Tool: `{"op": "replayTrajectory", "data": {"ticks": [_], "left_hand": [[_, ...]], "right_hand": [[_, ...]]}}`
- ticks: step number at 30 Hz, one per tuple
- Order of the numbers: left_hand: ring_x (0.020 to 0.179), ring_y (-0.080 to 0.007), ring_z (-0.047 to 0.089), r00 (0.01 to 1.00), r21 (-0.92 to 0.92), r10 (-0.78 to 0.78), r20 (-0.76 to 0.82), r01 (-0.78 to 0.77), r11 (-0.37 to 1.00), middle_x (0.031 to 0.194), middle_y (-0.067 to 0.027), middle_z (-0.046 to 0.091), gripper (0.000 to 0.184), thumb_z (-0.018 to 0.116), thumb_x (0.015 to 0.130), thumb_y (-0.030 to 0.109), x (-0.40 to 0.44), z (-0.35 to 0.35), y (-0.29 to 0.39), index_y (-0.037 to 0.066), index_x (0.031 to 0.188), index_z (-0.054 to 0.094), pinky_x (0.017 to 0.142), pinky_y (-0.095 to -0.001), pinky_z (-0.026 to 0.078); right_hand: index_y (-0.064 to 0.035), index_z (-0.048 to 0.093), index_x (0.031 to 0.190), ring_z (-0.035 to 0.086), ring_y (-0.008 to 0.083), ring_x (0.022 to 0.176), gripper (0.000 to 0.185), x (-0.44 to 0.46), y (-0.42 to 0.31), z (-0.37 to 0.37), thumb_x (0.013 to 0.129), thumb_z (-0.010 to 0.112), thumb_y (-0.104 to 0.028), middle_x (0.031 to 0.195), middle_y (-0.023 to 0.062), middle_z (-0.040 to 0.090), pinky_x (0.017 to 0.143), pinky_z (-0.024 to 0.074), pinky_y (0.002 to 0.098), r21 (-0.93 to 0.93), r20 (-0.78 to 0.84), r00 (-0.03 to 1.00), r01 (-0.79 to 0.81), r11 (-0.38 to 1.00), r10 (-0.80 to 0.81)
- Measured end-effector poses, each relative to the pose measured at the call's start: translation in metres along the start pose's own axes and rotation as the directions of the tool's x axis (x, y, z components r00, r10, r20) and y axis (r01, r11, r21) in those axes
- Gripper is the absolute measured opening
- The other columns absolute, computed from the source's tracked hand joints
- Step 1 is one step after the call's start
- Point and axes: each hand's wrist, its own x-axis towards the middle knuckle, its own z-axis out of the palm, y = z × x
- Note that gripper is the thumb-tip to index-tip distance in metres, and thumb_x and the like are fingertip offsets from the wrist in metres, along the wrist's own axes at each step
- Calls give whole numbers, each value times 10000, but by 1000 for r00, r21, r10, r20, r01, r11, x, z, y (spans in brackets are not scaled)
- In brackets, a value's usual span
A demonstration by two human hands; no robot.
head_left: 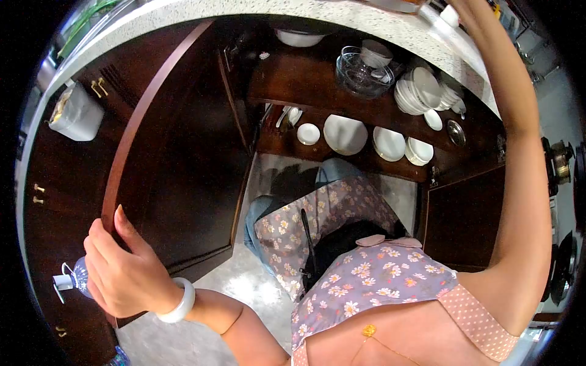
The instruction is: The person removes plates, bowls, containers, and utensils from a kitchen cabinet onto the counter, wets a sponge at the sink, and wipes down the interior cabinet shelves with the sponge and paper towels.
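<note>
My left hand (125,265), with a white bangle at the wrist, is closed around the edge of a dark wooden cabinet door (180,165), which stands open. My right arm (519,122) reaches up to the countertop (262,9); its hand lies beyond the top of the view. Inside the cabinet, the upper shelf (293,79) carries glass bowls (360,82) and stacked white bowls (412,97). White plates (345,135) and a small white dish (308,134) rest on the lower level.
A second cabinet door (464,213) stands open at the right. Close behind my left hand is a clear plastic bottle (79,276) with a handle. A lined white bin (79,113) hangs on the left cabinets. Dark pans (564,268) line the right side.
</note>
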Motion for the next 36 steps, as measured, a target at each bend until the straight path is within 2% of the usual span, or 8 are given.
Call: {"op": "replayTrajectory", "data": {"ticks": [4, 7, 10, 11, 13, 14, 17, 36], "left_hand": [[698, -116, 620, 999, 13, -34, 37, 34, 999, 794, 49, 648, 330, 578, 833, 470, -3, 5, -6, 149, 860, 647, 595, -244, 439], [710, -122, 632, 999, 19, -25, 36, 24, 1000, 822, 39, 666, 328, 594, 825, 466, -2, 10, -11, 147, 869, 659, 608, -243, 450], [709, -125, 634, 999, 29, -1, 42, 0, 1000, 825, 37, 668, 329, 589, 830, 464, 0, 14, -16, 145, 872, 658, 610, -245, 451], [712, -126, 634, 999, 31, 2, 38, -3, 1000, 827, 36, 669, 330, 586, 833, 463, 0, 19, -16, 143, 874, 658, 610, -247, 451], [710, -124, 641, 999, 55, 8, 47, -10, 998, 825, 38, 677, 328, 581, 839, 462, 4, 25, -11, 147, 873, 665, 604, -247, 455], [706, -121, 647, 998, 80, 13, 60, -18, 997, 819, 42, 684, 325, 579, 843, 463, 7, 27, -8, 153, 869, 672, 599, -244, 461], [703, -127, 653, 997, 96, 14, 78, -22, 995, 820, 35, 692, 322, 571, 854, 457, 10, 26, -3, 155, 872, 679, 594, -246, 464], [653, -142, 611, 998, 28, -2, 65, 0, 1000, 784, 26, 653, 324, 553, 867, 440, 13, 17, -2, 131, 844, 646, 562, -265, 405]], "right_hand": [[75, 476, 1161, 629, 202, 800, 383, -96, 36, 5, 960, 429, -248, 979, 193, 605, 703, 550, 261, 318, 402, 894, 65, 946, -197], [14, 570, 962, 634, 200, 744, 386, -128, 99, 76, 967, 414, -339, 864, 132, 638, 706, 519, 314, 147, 707, 706, -207, 967, 44], [13, 576, 1033, 647, 234, 874, 428, -46, 206, 140, 930, 492, -394, 993, 176, 646, 802, 526, 362, 276, 489, 815, -483, 831, 312], [22, 441, 1193, 588, 296, 1051, 494, 3, 248, 139, 924, 501, -388, 1222, 210, 525, 929, 482, 403, 307, 437, 839, -478, 823, 324], [55, 349, 1260, 487, 402, 1163, 523, 95, 308, 135, 946, 468, -347, 1302, 260, 435, 965, 442, 511, 498, 164, 794, -579, 646, 585], [45, 374, 1254, 474, 441, 1160, 498, 144, 349, 122, 974, 376, -367, 1318, 244, 430, 938, 424, 597, 837, 148, 666, -478, 267, 731], [13, 426, 1244, 457, 462, 1164, 519, 192, 378, 98, 974, 286, -407, 1332, 226, 415, 934, 378, 664, 981, 77, 703, -180, 71, 707], [48, 530, 1089, 535, 416, 1068, 458, 130, 343, 52, 970, 328, -346, 1134, 226, 543, 974, 377, 621, 990, -119, 940, 87, 112, 321]]}}
